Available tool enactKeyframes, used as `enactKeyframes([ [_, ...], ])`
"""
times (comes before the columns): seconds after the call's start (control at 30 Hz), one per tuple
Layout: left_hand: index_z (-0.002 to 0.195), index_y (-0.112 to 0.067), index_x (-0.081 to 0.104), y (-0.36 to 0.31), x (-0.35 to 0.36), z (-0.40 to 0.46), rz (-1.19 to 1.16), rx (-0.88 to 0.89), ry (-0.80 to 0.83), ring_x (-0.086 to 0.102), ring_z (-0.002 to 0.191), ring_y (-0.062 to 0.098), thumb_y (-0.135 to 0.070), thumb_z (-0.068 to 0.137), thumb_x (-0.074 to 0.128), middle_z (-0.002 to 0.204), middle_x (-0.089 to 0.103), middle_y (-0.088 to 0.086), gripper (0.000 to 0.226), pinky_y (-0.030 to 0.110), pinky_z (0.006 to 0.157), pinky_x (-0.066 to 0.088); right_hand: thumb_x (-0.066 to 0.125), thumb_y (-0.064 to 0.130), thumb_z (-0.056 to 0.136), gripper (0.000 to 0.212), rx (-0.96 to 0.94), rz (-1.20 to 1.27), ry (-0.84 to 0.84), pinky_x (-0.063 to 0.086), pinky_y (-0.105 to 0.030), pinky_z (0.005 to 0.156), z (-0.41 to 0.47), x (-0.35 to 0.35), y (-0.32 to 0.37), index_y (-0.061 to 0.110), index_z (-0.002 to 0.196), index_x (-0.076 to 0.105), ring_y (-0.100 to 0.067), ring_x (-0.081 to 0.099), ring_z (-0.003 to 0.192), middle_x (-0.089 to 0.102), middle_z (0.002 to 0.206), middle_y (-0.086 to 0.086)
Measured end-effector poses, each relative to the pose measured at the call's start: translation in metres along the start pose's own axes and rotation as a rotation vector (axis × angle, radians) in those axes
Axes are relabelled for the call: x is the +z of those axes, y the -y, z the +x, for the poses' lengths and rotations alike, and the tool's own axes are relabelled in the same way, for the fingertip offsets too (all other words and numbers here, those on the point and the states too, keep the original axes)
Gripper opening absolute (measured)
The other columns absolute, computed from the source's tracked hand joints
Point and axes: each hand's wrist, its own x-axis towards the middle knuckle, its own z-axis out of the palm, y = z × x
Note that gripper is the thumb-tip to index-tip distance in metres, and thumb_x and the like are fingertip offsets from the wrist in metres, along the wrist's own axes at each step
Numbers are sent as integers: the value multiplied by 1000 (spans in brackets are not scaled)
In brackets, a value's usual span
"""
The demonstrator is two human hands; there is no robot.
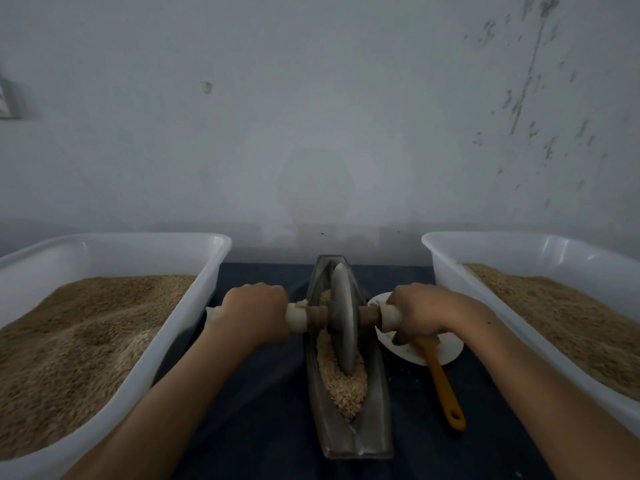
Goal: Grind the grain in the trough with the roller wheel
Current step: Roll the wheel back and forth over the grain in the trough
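A narrow boat-shaped metal trough (375,427) lies lengthwise on a dark cloth at the centre. Pale grain (341,379) fills its groove, mostly toward the near end. A grey metal roller wheel (341,317) stands upright in the groove around the trough's middle. Its axle runs left and right, wooden near the wheel and wrapped in white cloth at both ends. My left hand (254,313) grips the left handle. My right hand (417,315) grips the right handle.
A white plastic tub (194,299) of brown grain stands at the left, and a second white tub (450,271) stands at the right. A white plate (446,348) with an orange-handled brush (441,379) lies right of the trough. A grey wall rises close behind.
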Motion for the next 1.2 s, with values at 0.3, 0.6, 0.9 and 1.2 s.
enactKeyframes([
  [0.3, 90, -22, 50, 0, 13, 2, -110, -37, -149, 57, 85, 16, -27, 88, 58, 98, 62, -1, 9, 28, 73, 43, 52, 21, 89, 14, -41, -126, -528, 40, -30, 65, 14, 19, 3, 26, 78, 46, -20, 60, 82, 60, 86, 4],
  [0.6, 99, -20, 55, -2, 7, 0, -30, 12, -174, 60, 89, 17, -28, 88, 56, 99, 62, 0, 14, 27, 72, 43, 65, 28, 83, 9, -72, -67, -258, 40, -27, 59, 13, 12, -7, 26, 85, 57, -16, 57, 75, 61, 83, 4],
  [0.9, 102, -20, 57, -3, 3, 1, 35, 20, -135, 60, 90, 16, -27, 86, 58, 99, 62, 0, 17, 27, 70, 41, 70, 28, 82, 18, -50, 7, -123, 45, -27, 62, 11, 11, -9, 27, 78, 52, -15, 59, 77, 59, 81, 6],
  [1.2, 104, -22, 49, -5, 12, 1, -15, -1, -309, 60, 90, 18, -31, 90, 54, 100, 61, -2, 17, 28, 69, 37, 55, 24, 87, 14, -62, -39, -520, 40, -29, 62, 20, 28, -8, 30, 75, 49, -17, 58, 74, 62, 81, 6],
])
